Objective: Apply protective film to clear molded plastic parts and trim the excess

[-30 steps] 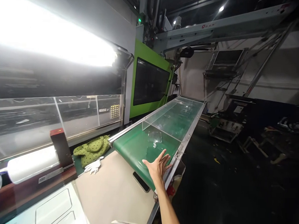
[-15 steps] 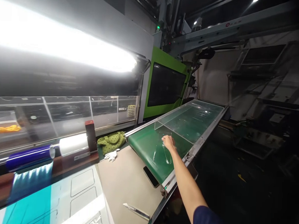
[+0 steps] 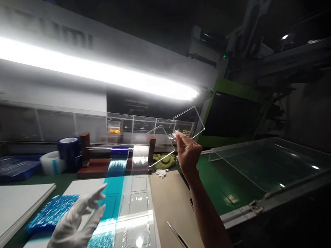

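My bare right hand [image 3: 189, 152] is raised in front of the lamp and pinches the middle of a clear plastic part [image 3: 191, 109], whose two thin-edged rectangular panels spread to either side of the fingertips. At the lower left, my left hand [image 3: 79, 218] wears a white glove, its fingers apart and nothing in them. It hovers beside a teal film strip [image 3: 116, 187] pulled from a blue roll. Right of the strip, clear film [image 3: 139, 179] covers rectangular outlines on the white sheet. A knife-like tool [image 3: 179, 237] lies on the beige board [image 3: 165, 200].
The green conveyor [image 3: 220, 183] with its clear cover stands at the right. Tape rolls [image 3: 69, 153] and a blue tray [image 3: 14, 169] are at the left. A white glove [image 3: 161, 173] lies near a green dotted bag [image 3: 164, 161]. A bright lamp [image 3: 102, 71] hangs above.
The view has swung left. My right hand has left the conveyor and lifted the clear part up before the lamp. My gloved left hand has come into view.
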{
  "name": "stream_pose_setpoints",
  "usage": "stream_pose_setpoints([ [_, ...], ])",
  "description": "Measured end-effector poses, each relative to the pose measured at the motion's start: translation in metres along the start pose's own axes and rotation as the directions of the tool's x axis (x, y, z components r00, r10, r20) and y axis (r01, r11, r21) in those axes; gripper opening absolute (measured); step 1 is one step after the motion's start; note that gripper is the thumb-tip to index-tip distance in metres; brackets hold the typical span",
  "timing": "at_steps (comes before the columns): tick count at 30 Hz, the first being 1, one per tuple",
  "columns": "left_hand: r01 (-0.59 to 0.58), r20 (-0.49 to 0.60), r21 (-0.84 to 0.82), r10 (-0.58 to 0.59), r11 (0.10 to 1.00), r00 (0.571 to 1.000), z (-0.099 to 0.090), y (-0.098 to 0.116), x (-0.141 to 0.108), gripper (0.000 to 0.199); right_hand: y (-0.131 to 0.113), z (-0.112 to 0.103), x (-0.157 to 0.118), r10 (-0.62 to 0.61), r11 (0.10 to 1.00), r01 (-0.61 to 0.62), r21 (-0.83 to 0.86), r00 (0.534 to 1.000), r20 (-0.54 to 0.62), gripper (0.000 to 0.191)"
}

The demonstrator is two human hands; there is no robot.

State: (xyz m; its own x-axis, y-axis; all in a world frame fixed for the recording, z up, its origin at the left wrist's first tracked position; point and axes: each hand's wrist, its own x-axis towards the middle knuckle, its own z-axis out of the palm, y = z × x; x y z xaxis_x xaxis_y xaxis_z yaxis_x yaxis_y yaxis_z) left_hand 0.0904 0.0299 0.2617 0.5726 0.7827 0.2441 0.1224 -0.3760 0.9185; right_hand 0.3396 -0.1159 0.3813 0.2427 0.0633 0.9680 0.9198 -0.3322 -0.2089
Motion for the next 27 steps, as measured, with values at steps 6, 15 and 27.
stream_pose_setpoints([
  [6, -0.333, -0.159, 0.062, 0.339, 0.941, 0.927, -0.042, 0.065, -0.003, 0.053, -0.080, -0.009, 0.027, 0.012, 0.984, 0.025, 0.175, 0.978, -0.208, 0.027],
  [15, -0.341, -0.099, -0.143, 0.330, 0.929, 0.939, -0.047, 0.076, -0.045, 0.073, -0.145, -0.034, 0.001, 0.033, 0.948, 0.045, 0.316, 0.971, -0.238, 0.021],
  [27, -0.368, -0.282, -0.383, 0.273, 0.847, 0.920, -0.094, 0.077, -0.078, 0.084, -0.222, -0.048, -0.019, 0.052, 0.883, 0.070, 0.464, 0.968, -0.245, 0.018],
])
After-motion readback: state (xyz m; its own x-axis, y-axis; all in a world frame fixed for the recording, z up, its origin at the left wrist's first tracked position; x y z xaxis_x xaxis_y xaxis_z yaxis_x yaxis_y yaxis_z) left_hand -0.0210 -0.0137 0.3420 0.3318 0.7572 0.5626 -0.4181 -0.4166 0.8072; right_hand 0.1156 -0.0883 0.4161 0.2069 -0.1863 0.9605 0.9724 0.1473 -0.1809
